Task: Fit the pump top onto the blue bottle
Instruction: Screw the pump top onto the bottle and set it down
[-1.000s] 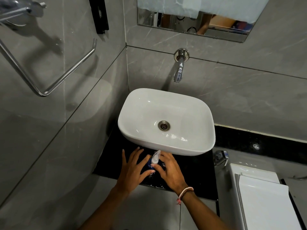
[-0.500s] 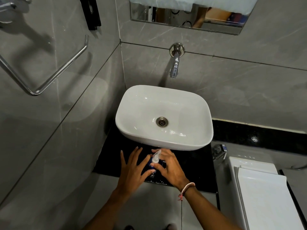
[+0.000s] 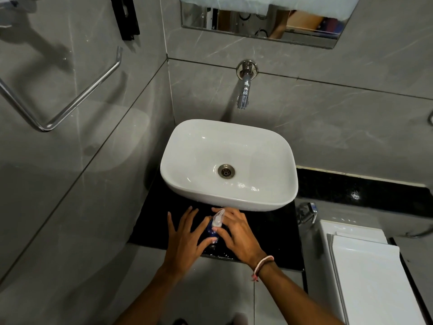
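The blue bottle (image 3: 212,232) stands upright on the black counter (image 3: 269,240), between the two hands, its long axis vertical as far as the steep downward view allows. The clear pump top (image 3: 218,218) sits on its neck, with the nozzle pointing away from the person and slightly right, toward the front wall of the white basin (image 3: 225,195).

The left hand (image 3: 187,240) is spread wide, its fingers fanned and apart; only the thumb reaches in to touch the bottle's lower side, so it braces rather than grips. The right hand (image 3: 241,235) is partly curled beside the pump top, thumb against the bottle just under the pump and index finger reaching past the nozzle; whether it actually pinches the pump is too small to tell. A pale braided band (image 3: 262,265) circles the right wrist.

Beyond the hands, the basin rests on the counter under a chrome wall tap (image 3: 244,90). Grey tiled walls meet at a corner left of the hands, carrying a chrome towel rail (image 3: 79,99). Right of the right hand stands a white toilet cistern (image 3: 365,266).
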`<state>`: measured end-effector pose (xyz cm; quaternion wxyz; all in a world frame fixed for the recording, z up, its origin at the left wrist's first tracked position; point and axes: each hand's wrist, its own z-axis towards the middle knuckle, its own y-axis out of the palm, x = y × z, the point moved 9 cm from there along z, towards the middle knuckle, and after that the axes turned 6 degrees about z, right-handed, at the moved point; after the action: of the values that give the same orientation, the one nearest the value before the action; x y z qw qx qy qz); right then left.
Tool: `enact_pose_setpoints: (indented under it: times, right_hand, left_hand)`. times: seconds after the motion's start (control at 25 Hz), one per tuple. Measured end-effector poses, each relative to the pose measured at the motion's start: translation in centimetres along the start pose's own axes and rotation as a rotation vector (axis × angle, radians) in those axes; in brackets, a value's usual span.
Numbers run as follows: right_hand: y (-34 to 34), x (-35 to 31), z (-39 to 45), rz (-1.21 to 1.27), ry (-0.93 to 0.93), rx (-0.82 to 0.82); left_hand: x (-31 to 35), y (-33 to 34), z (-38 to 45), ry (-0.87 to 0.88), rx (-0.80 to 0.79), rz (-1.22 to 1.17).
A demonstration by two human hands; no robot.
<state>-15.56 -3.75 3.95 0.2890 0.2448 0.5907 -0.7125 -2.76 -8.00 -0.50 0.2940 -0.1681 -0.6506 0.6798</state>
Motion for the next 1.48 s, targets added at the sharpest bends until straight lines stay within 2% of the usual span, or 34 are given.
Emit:
enact_pose_setpoints:
  times: [0.28,0.48,0.84,1.08,1.24,1.48]
  right_hand:
    - [-0.9,-1.0,0.2,-0.181,-0.066,0.057]
    - [-0.4,-0.8,-0.1,-0.069,-0.069,-0.053]
    - [-0.3,-0.5,-0.2,-0.134,-0.04,-0.005]
    - [-0.2,-0.2,-0.2,-0.12,-0.073,-0.042]
    - [-0.1,0.1,-0.1,-0.11,-0.05,0.021]
    - [-3.2,2.1,-1.4,-0.024,0.124,0.211]
  left_hand:
    - [0.0,0.4,0.2,-0.008,-0.033,-0.009]
    - [-0.1,0.9,0.0,-0.001,-0.083,-0.018]
    - [0.1,0.9,0.1,-0.025,-0.102,-0.009]
    - [-0.1,1.0,-0.1,-0.008,-0.102,0.004]
    - [-0.1,1.0,0.1,-0.017,-0.114,0.007]
    - [-0.2,1.0,0.0,-0.018,-0.114,0.011]
